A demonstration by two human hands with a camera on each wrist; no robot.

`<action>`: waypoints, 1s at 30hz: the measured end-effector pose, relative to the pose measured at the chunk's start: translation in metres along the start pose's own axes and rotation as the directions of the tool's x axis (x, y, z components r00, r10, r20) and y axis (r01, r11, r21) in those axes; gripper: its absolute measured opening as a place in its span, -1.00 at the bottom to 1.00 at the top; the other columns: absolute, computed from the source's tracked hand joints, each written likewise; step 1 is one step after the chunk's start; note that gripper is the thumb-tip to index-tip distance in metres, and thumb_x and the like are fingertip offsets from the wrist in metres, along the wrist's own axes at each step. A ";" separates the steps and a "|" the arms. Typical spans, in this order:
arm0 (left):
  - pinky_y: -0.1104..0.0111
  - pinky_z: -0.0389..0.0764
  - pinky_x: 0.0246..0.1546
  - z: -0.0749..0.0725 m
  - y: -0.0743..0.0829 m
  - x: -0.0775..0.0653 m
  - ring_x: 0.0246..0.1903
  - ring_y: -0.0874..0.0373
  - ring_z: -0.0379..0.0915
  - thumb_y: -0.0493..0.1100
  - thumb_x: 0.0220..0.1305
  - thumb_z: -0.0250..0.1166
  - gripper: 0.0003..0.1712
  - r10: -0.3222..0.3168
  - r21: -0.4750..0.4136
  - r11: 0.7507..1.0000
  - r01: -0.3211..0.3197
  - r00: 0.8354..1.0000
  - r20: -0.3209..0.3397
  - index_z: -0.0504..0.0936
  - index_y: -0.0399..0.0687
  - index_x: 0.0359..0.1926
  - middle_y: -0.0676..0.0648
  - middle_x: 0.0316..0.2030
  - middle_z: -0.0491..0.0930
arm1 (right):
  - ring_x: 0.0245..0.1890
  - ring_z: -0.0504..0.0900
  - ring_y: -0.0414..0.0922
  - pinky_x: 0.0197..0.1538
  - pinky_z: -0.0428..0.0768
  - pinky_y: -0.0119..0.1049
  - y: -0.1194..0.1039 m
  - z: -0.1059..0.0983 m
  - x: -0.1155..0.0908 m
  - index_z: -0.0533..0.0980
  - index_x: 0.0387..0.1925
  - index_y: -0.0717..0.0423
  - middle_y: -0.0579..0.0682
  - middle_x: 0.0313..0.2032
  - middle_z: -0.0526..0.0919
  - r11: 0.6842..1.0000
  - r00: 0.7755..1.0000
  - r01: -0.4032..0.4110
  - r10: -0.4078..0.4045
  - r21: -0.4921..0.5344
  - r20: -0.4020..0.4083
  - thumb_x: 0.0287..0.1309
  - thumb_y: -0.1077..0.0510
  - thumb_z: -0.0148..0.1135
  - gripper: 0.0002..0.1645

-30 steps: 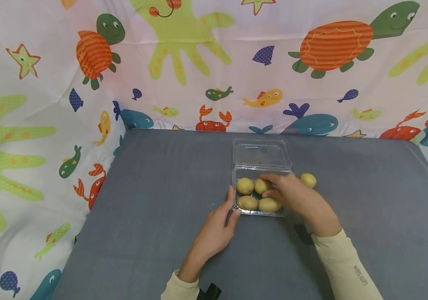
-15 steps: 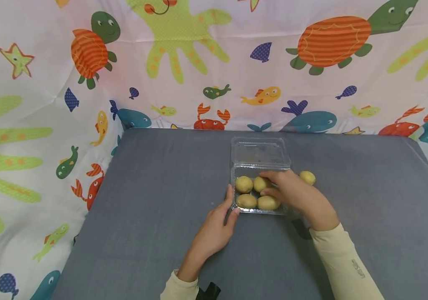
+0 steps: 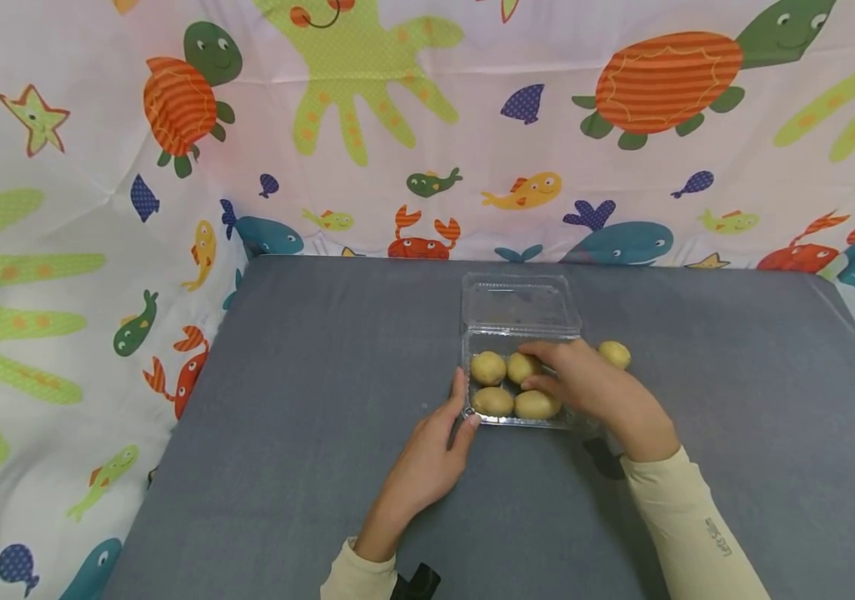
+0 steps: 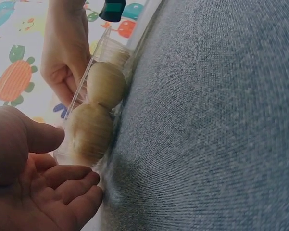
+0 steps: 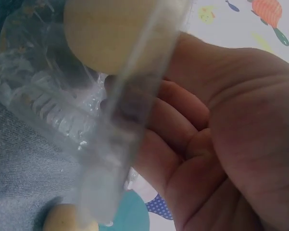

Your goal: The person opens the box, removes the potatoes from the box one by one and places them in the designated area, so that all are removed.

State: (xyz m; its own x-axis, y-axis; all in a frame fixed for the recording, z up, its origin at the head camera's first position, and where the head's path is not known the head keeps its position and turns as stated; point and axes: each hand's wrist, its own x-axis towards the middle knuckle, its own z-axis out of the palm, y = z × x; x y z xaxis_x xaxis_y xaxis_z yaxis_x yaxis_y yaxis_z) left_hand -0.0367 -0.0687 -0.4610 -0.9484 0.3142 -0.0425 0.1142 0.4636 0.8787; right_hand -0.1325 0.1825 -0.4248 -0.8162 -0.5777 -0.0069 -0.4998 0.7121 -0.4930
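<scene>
Potato (image 3: 521, 368) partly behind right fingers (image 3: 543, 350)

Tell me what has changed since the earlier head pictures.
Nothing on the table visibly moved, nor was anything taken or let go; only the whole head view shifted slightly. The left hand stays beside the clear container, the right hand at a potato inside, the lid open and the loose potato outside, right.

Head view: right hand (image 3: 598, 390) hides part of container (image 3: 493, 342); right wrist view: loose potato (image 5: 67, 219) cut off below
</scene>
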 end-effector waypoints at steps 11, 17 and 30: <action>0.03 0.24 0.54 0.001 0.002 0.001 0.58 0.04 0.06 -0.12 0.70 0.07 -0.22 0.014 0.006 1.000 -0.014 1.000 -0.004 -0.10 -0.10 0.71 -0.09 0.63 0.07 | 0.09 0.75 0.14 0.13 0.69 0.14 0.002 -0.005 -0.004 0.60 0.28 0.31 0.18 0.10 0.76 0.999 0.999 0.032 -0.032 0.018 0.008 0.35 0.19 0.45 -0.47; 0.02 0.25 0.53 0.001 0.001 -0.001 0.58 0.04 0.06 -0.11 0.70 0.07 -0.21 0.004 0.003 1.000 -0.004 1.000 -0.007 -0.11 -0.07 0.71 -0.08 0.62 0.08 | 0.09 0.75 0.14 0.13 0.69 0.15 0.002 -0.007 -0.007 0.58 0.30 0.30 0.18 0.10 0.76 0.999 0.999 0.045 -0.045 0.024 0.011 0.35 0.20 0.45 -0.46; 0.02 0.24 0.54 0.003 0.002 -0.002 0.59 0.05 0.04 -0.10 0.70 0.07 -0.21 0.004 0.013 1.000 -0.004 1.000 -0.019 -0.10 -0.05 0.71 -0.04 0.64 0.01 | -0.26 0.75 -0.17 -0.08 0.76 -0.01 0.000 -0.018 -0.020 0.59 0.32 0.19 0.11 0.04 0.79 0.998 0.997 0.058 -0.060 -0.038 -0.054 0.28 0.18 0.51 -0.40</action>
State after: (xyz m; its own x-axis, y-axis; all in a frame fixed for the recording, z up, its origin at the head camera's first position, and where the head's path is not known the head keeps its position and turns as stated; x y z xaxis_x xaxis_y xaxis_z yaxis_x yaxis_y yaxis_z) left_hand -0.0343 -0.0663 -0.4608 -0.9533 0.3004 -0.0299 0.1218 0.4733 0.8724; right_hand -0.1218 0.2014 -0.4091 -0.7995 -0.5966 0.0698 -0.5566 0.6922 -0.4594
